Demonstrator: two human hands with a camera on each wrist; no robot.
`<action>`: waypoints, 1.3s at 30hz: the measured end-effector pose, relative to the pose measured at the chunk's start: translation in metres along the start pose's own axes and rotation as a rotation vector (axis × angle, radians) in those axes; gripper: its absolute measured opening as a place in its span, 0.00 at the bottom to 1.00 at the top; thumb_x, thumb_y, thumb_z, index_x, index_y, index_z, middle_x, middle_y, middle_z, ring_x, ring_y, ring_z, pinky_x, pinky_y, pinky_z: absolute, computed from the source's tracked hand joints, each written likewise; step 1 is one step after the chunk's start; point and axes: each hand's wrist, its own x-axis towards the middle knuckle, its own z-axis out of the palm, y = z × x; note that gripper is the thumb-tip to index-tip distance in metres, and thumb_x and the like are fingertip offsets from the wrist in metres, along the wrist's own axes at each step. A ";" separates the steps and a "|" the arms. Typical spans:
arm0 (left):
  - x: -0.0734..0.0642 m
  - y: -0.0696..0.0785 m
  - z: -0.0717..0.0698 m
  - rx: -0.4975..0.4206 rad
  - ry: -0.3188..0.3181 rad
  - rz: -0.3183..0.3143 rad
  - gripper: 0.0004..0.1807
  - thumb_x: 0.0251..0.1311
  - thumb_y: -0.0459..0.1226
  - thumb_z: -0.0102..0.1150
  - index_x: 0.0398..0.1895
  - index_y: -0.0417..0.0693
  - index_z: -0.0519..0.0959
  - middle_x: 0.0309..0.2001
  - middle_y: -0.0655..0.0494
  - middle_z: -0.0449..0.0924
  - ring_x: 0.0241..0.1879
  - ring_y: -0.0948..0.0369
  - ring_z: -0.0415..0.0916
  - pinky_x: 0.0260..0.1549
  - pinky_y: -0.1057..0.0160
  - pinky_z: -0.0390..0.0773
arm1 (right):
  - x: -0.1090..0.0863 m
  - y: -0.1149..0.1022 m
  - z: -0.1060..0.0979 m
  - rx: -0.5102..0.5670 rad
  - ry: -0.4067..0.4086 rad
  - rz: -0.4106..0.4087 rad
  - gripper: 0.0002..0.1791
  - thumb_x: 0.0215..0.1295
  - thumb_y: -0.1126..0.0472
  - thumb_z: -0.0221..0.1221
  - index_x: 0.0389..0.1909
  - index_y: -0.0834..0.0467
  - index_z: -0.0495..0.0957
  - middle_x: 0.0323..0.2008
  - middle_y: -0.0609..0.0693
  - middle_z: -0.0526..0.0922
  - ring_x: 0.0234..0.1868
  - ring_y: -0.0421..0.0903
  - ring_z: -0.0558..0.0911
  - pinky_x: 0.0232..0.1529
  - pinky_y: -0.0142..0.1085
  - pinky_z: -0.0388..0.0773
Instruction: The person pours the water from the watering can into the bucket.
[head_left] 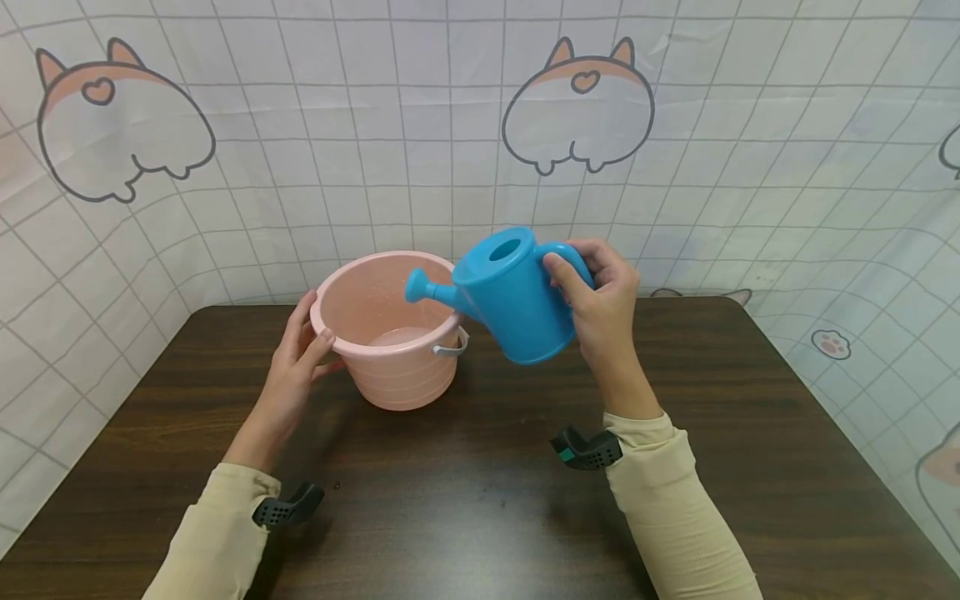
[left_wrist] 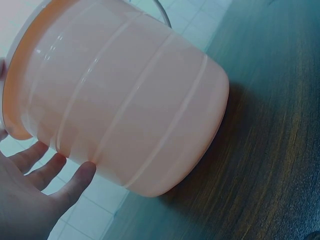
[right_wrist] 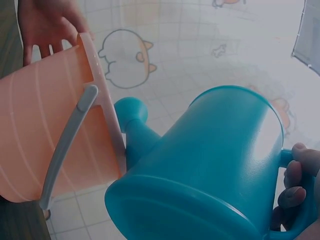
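A pink bucket (head_left: 401, 375) stands on the table, its mouth facing up and slightly toward me. My left hand (head_left: 297, 346) holds the bucket's left rim; in the left wrist view several fingertips (left_wrist: 86, 172) touch the outer wall. My right hand (head_left: 606, 292) grips the handle of a blue watering can (head_left: 517, 300), held up to the right of the bucket. The can tilts left, and its spout (head_left: 431, 288) reaches over the rim with the round head above the bucket's opening. In the right wrist view, fingers (right_wrist: 294, 192) curl round the can's handle.
The dark wooden table (head_left: 450, 500) carries the bucket. A grey bucket handle (right_wrist: 70, 140) hangs down the bucket's right side. Behind the table hangs a white gridded cloth (head_left: 375, 108) with cartoon animal drawings. Black bands (head_left: 588, 450) sit at both wrists over beige sleeves.
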 end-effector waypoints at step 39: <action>0.000 0.001 0.000 0.015 0.000 0.004 0.32 0.67 0.43 0.43 0.71 0.69 0.44 0.71 0.49 0.50 0.62 0.55 0.62 0.47 0.64 0.76 | 0.002 -0.001 -0.002 -0.041 -0.010 0.011 0.12 0.60 0.62 0.58 0.39 0.67 0.76 0.24 0.43 0.78 0.25 0.42 0.75 0.27 0.31 0.73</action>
